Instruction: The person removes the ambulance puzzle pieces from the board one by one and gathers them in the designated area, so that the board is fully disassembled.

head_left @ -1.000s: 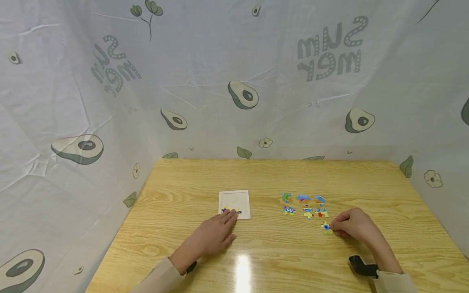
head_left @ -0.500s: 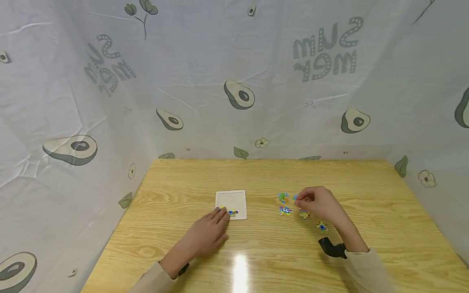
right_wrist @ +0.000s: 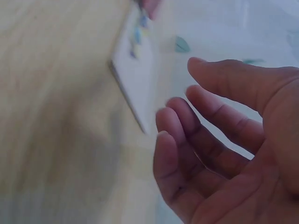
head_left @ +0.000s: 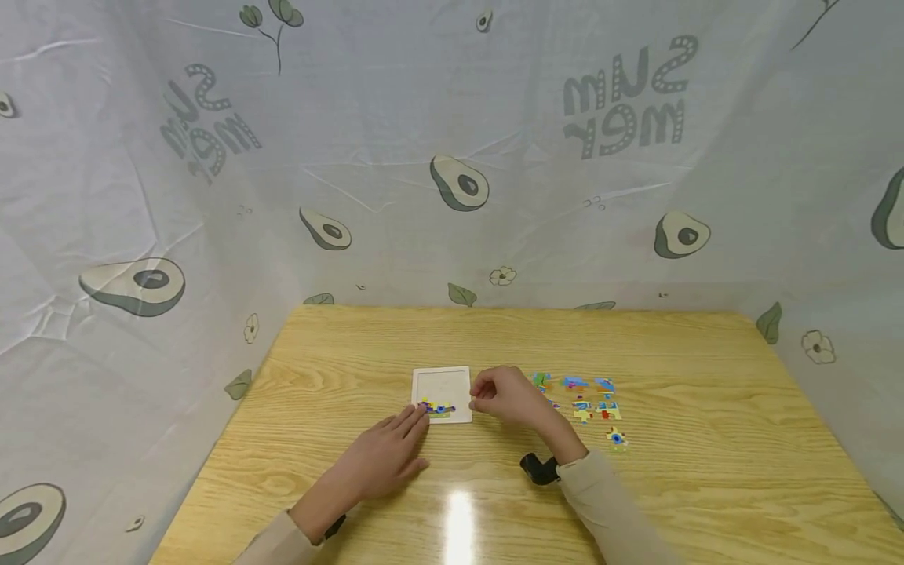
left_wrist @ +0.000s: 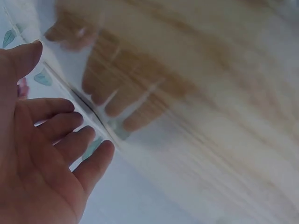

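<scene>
My left hand (head_left: 381, 457) rests its extended fingertips at the lower left of a white square puzzle tray (head_left: 462, 395). Along the tray's bottom edge lie joined puzzle pieces (head_left: 442, 409), partly covered by those fingers. Just off the tray's right edge is my right hand (head_left: 514, 399), its fingers loosely bent. In the right wrist view a gap shows between the thumb (right_wrist: 219, 73) and the fingers, and nothing is seen held there. The left wrist view has the fingers (left_wrist: 96, 163) relaxed and apart, with no object between them.
Loose colourful puzzle pieces (head_left: 575, 383) lie in rows right of the right hand, which partly hides one. A single piece (head_left: 616, 439) sits nearer the front. The wooden table (head_left: 706, 463) meets a patterned curtain (head_left: 551, 235) at the back and sides.
My right hand has travelled left, from the front loose piece over the rows to the tray's right side. The left hand stays at the tray, its fingertips slightly lower left, uncovering more of the pieces.
</scene>
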Demonstrator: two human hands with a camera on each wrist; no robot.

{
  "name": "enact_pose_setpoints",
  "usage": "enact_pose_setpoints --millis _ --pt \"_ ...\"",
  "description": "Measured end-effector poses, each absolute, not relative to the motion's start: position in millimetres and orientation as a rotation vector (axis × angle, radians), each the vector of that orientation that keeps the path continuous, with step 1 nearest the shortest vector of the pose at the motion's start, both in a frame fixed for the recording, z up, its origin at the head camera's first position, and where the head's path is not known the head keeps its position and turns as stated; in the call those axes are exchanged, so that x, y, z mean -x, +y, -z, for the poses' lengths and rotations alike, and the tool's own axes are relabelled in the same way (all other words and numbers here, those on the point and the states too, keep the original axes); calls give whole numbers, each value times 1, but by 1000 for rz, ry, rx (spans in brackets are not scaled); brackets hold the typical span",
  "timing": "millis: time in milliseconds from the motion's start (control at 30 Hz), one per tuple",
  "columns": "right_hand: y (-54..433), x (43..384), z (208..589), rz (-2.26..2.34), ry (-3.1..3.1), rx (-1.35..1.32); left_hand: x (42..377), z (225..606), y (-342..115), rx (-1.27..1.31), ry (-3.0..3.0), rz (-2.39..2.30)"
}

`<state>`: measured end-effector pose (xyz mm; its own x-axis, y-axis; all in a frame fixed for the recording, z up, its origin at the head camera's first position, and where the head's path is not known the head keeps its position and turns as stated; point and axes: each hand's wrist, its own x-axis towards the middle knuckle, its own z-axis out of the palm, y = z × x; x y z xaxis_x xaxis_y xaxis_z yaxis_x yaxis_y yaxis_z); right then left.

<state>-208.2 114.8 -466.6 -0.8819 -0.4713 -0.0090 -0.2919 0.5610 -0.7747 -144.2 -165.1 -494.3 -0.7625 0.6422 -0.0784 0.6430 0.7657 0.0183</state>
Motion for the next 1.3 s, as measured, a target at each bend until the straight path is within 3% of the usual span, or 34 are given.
enact_pose_setpoints --millis 467,1300 --pt "65 216 490 1027 2702 700 151 498 -165 -1037 2842 -37" --pt "55 220 493 957 2654 597 150 492 -164 -1043 2839 -87"
